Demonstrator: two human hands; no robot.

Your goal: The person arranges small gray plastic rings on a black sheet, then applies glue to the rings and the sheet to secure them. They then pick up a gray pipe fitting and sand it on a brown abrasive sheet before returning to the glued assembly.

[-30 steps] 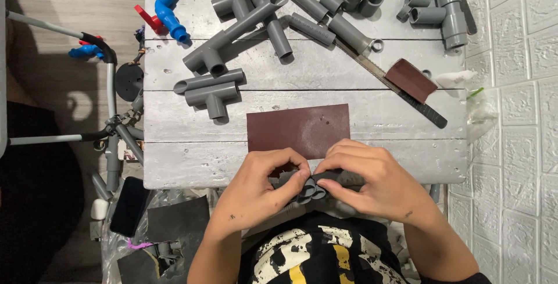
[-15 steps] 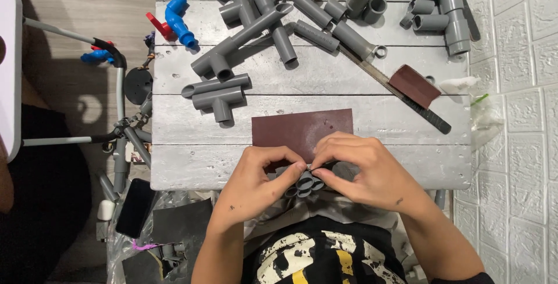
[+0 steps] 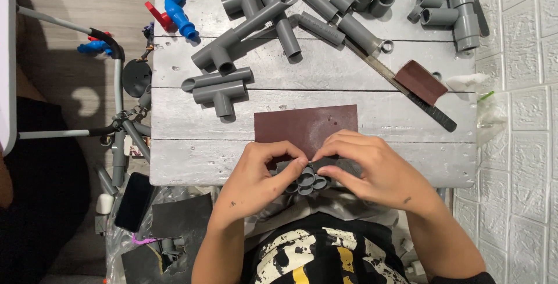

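- At the far left of the frame we see a grey-framed stand [image 3: 119, 104] over the wooden floor, and a black phone [image 3: 135, 201] lying at lower left, just below the table's edge
- At upper left on the grey plank table [image 3: 186, 156] sits a blue pipe fitting [image 3: 177, 10] with a red handle beside it; right of it lie grey tee fittings [image 3: 218, 89], well apart from our hands
- Our left hand [image 3: 256, 179] sits lower centre, fingers curled in, thumb and forefinger pinched on the left side of a cluster of short grey pipe rings [image 3: 305, 180]
- The cluster rests at the table's near edge, right between both hands, its open ends facing up toward us; we cannot make out a clear long axis because the fingers cover most of it
- A dark brown sandpaper sheet [image 3: 305, 124] lies flat just above the cluster, partly under our fingertips
- Our right hand [image 3: 375, 171] closes over the cluster from the right, fingers bent down and touching its top and right side; both hands are equally on it, neither nearer
- Toward the upper right a long metal file [image 3: 401, 83] runs diagonally, a small folded brown sandpaper piece [image 3: 419, 81] over it, with more grey elbows [image 3: 456, 5] in the upper right corner
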